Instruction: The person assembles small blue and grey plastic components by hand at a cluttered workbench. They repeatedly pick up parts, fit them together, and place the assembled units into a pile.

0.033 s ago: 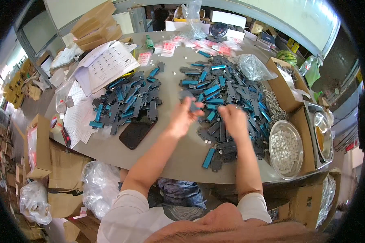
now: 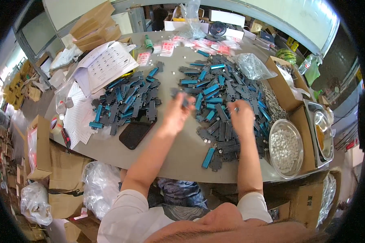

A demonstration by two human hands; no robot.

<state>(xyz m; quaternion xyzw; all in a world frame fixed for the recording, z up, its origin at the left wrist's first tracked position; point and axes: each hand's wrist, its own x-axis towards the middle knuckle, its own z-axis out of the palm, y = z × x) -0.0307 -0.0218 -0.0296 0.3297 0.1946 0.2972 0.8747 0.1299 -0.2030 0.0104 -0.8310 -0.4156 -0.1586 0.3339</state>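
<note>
Near edge of the table [image 2: 182, 164] first: a dark smartphone [image 2: 136, 134] is set left of centre, and a round bowl [image 2: 286, 175] filled with small white caps [image 2: 286, 148] is placed by the near right corner. Farther in, a dark grey part [image 2: 178, 95] is grasped in the fingers of the left hand [image 2: 175, 113], over the strip between the two piles; exact shape lost to blur. The right hand [image 2: 242, 118] is held at the right pile [image 2: 221, 101] of grey-and-blue brackets, fingers bent; whether anything is pinched there cannot be told.

Change: the left hand has been shifted toward the left edge, the right hand slightly toward the right edge, so the gap is widened. Judged from this, the part is being carried clear of the right pile, toward the left pile [image 2: 127, 101], which is unchanged.

Beyond: loose metal pins [image 2: 274, 104] are heaped toward the right edge, printed sheets [image 2: 113, 65] are stacked toward the far left corner, red-and-white packets [image 2: 167, 48] are scattered near the far edge.
</note>
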